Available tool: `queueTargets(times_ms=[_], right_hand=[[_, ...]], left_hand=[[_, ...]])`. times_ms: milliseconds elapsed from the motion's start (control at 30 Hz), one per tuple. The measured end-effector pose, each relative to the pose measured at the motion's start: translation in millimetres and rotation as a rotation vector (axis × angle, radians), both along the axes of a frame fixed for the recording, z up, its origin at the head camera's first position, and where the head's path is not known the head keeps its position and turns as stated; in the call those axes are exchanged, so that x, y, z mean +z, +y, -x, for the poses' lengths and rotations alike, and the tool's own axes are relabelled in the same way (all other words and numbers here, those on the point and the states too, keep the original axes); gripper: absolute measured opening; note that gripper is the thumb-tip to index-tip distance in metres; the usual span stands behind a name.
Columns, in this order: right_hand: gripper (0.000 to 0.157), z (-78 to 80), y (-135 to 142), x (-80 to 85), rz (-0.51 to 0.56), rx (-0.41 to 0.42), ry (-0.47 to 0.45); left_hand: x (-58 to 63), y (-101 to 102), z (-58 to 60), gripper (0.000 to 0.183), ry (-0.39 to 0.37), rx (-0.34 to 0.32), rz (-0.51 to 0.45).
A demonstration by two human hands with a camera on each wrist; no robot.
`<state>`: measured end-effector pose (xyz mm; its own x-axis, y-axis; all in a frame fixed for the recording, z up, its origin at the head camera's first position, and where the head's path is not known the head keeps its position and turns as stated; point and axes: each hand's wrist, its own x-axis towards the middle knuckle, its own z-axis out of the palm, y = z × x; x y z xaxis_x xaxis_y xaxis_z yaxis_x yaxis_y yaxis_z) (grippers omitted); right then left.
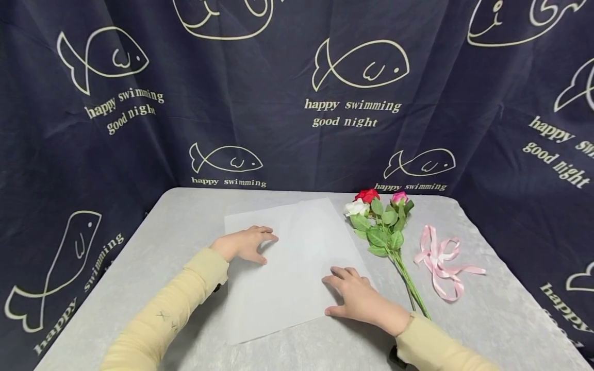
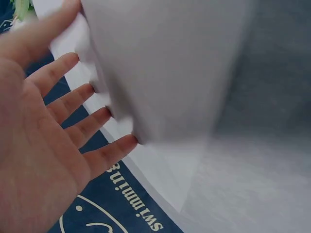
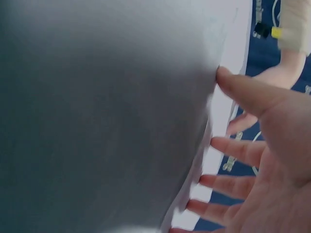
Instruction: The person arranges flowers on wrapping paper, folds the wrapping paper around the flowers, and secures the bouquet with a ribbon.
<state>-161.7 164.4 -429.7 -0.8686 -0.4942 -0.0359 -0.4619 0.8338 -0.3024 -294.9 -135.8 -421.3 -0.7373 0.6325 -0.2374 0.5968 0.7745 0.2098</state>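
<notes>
White wrapping paper (image 1: 287,273) lies flat, slightly askew, in the middle of the grey-covered table. My left hand (image 1: 249,244) rests its spread fingers on the paper's left part. On the lower right part, my right hand (image 1: 355,298) touches the sheet with fingers spread and thumb by the edge. Neither hand grips anything. In the left wrist view, the straight fingertips (image 2: 129,141) meet the paper (image 2: 165,87). The right wrist view shows the fingertips (image 3: 218,143) likewise against the paper (image 3: 112,121).
Right of the paper lie long-stemmed roses: a red rose (image 1: 366,195), a white rose (image 1: 356,207) and a pink rose (image 1: 399,198), with green leaves (image 1: 378,236). Farther right is a loose pink ribbon (image 1: 438,264). A dark blue fish-print curtain (image 1: 287,113) surrounds the table (image 1: 185,211).
</notes>
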Motion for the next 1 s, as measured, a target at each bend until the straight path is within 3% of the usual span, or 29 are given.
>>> queueTargets(times_ms=[267,467,767,1000], right_hand=[[0.062,8.3,16,-3.9,0.037,0.059,0.018],[0.056,13.7,19,-6.5,0.050,0.065,0.039],[0.054,20.1,20,-5.2,0.010,0.057,0.073],[0.053,28.6,24,-0.5,-0.016,-0.001,0.019]], left_hand=[[-5.5,-4,-11.0,0.071,0.085,0.014,-0.027],[-10.6,-8,-15.2,0.074,0.125,0.008,0.003],[-11.6,-9,-26.2,0.078,0.116,0.030,0.019],[-7.5,-7,-36.0,0.082,0.114,0.034,0.006]])
